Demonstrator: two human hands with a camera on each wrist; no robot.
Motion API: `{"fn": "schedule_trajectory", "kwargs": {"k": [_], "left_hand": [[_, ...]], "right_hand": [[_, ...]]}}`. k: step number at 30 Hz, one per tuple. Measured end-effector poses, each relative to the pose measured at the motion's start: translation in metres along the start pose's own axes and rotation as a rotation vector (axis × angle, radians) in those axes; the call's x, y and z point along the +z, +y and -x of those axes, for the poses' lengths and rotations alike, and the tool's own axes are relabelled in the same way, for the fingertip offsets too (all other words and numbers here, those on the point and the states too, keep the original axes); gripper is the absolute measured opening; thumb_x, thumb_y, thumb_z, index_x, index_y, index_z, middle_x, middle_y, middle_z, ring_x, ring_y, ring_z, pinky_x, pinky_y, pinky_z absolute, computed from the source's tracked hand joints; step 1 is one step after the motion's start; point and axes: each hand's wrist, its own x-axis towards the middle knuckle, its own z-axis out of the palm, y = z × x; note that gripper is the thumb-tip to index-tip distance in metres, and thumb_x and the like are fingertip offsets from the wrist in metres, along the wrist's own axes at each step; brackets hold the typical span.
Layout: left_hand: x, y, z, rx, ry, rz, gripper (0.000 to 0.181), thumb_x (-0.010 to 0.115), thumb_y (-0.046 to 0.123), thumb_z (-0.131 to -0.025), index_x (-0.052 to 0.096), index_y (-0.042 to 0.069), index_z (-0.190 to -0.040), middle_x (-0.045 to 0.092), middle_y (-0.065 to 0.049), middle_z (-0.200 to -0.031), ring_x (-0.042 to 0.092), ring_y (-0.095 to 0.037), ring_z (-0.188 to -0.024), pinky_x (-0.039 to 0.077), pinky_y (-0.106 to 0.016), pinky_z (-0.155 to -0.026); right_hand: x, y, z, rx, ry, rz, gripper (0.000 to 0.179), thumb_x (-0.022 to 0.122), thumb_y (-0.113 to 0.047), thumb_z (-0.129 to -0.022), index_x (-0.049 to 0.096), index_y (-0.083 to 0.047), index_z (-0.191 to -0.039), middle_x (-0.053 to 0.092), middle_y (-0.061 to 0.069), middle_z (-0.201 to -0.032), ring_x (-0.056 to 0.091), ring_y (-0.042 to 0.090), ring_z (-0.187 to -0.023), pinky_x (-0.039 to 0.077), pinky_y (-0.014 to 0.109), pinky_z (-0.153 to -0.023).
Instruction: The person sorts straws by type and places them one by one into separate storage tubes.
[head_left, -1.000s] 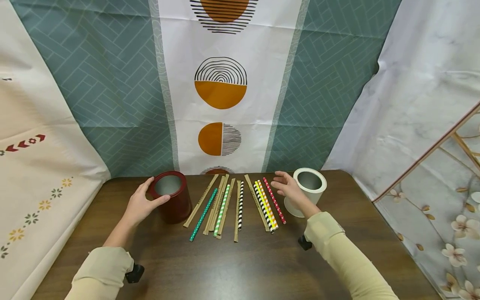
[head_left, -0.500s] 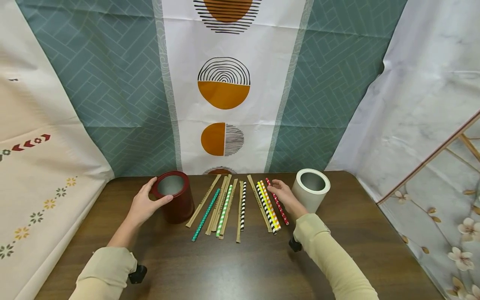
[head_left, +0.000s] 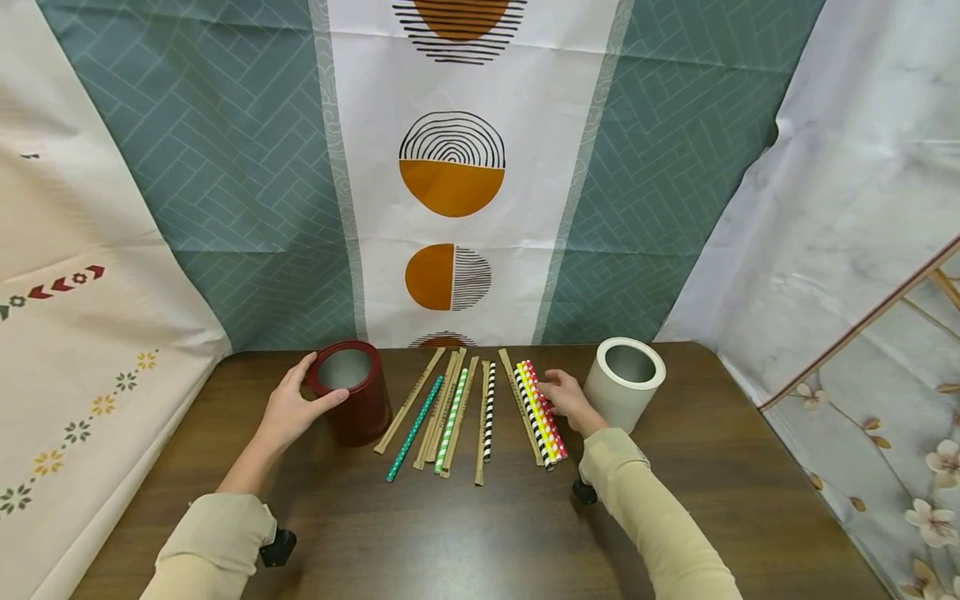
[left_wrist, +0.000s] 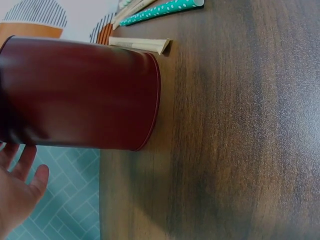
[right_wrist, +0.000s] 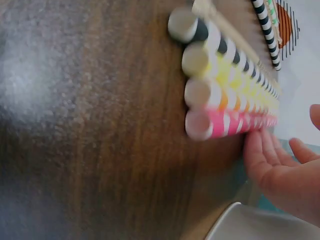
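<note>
My left hand (head_left: pixel 288 408) holds the dark red canister (head_left: pixel 360 417) by its rim, fingers at the far left side and thumb across the front. In the left wrist view, some fingertips reach the canister's side near its mouth and one finger stands free. My right hand (head_left: pixel 566 396) lies beside a row of paper straws, its extended fingers touching the red dotted straw (right_wrist: pixel 220 123). That straw lies close alongside an orange-striped straw (right_wrist: pixel 227 100), a yellow straw (right_wrist: pixel 225 72) and a black-striped straw (right_wrist: pixel 220 42).
A white canister (head_left: pixel 618 396) stands just right of my right hand. Between the canisters lie several paper-wrapped straws (head_left: pixel 408 404), a teal dotted straw (head_left: pixel 415 429), a green-striped straw (head_left: pixel 450 425) and another black-striped straw (head_left: pixel 489 412). A patterned cloth (head_left: pixel 450 192) hangs behind the table.
My right hand has moved left from the white canister to the red dotted straw, which has slid left against the orange-striped one. My left hand stays at the dark red canister.
</note>
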Motion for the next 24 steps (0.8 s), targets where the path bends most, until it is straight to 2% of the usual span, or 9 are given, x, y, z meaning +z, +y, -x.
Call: {"fn": "schedule_trajectory", "kwargs": {"k": [4, 9, 17, 24], "left_hand": [[0.001, 0.0, -0.001, 0.005, 0.008, -0.002, 0.091, 0.064, 0.046, -0.075, 0.014, 0.01, -0.142, 0.022, -0.023, -0.142, 0.024, -0.045, -0.126, 0.027, -0.063, -0.092], [0.001, -0.001, -0.001, 0.007, 0.016, -0.011, 0.09, 0.064, 0.046, -0.075, 0.016, 0.01, -0.142, 0.024, -0.022, -0.141, 0.025, -0.044, -0.126, 0.028, -0.063, -0.092], [0.0, 0.0, -0.001, 0.008, 0.025, -0.016, 0.09, 0.065, 0.046, -0.075, 0.017, 0.009, -0.142, 0.025, -0.022, -0.141, 0.026, -0.044, -0.125, 0.029, -0.062, -0.091], [0.002, 0.0, -0.002, 0.017, 0.03, -0.012, 0.089, 0.065, 0.045, -0.075, 0.018, 0.008, -0.141, 0.025, -0.022, -0.141, 0.027, -0.043, -0.125, 0.029, -0.062, -0.091]], "right_hand": [[0.003, 0.003, -0.001, 0.014, 0.003, -0.017, 0.045, 0.05, -0.014, -0.088, 0.037, 0.0, -0.129, 0.052, 0.018, -0.113, 0.055, 0.024, -0.09, 0.048, 0.028, -0.064], [0.007, 0.009, -0.001, 0.0, -0.004, 0.005, 0.038, 0.055, -0.01, -0.085, 0.046, 0.002, -0.12, 0.056, 0.011, -0.09, 0.053, 0.016, -0.068, 0.048, 0.026, -0.058], [0.012, 0.013, -0.006, -0.034, -0.007, 0.153, 0.032, 0.061, -0.006, -0.08, 0.053, 0.002, -0.11, 0.052, 0.006, -0.073, 0.049, 0.013, -0.056, 0.047, 0.024, -0.05], [0.014, 0.011, -0.008, -0.046, 0.003, 0.265, 0.031, 0.064, -0.005, -0.076, 0.055, 0.001, -0.105, 0.052, 0.004, -0.064, 0.046, 0.011, -0.046, 0.044, 0.022, -0.043]]}}
